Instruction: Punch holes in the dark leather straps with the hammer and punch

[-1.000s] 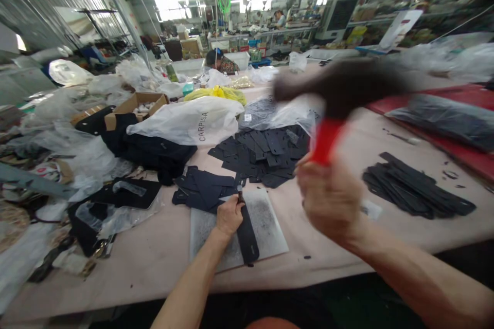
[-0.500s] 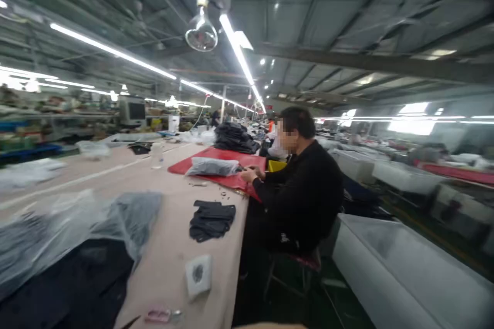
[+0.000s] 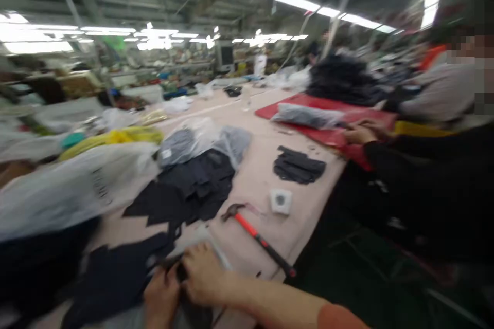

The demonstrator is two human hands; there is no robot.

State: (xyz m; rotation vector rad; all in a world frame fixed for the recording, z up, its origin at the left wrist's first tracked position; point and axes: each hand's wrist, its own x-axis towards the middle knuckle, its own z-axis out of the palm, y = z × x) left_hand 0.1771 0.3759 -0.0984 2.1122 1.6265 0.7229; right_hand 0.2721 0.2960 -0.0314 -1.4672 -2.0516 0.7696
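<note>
At the bottom of the view my left hand [image 3: 162, 290] is closed with its fingers pinched at a dark fabric piece [image 3: 195, 313]. Right beside it, my right hand [image 3: 204, 275] curls over the same dark piece, knuckles up. Blur hides the exact grip and any small part between the fingers. Under and behind the hands lies a grey flat board [image 3: 210, 239]. Navy cut fabric [image 3: 116, 267] spreads to the left of my hands. A claw hammer [image 3: 258, 236] with a red and black handle rests on the table to their right.
Black cut pieces [image 3: 193, 180] lie partly under clear plastic on the pink-covered table [image 3: 262, 164]. A small white box [image 3: 281, 200] and a dark fabric stack [image 3: 299, 164] are farther right. A co-worker's hands [image 3: 363, 131] are at a plastic-wrapped bundle [image 3: 309, 115] on a red sheet.
The view has swung left and downward. Both my hands, the hammer and the navy fabric now show; earlier only a sliver of skin showed at the bottom edge.
</note>
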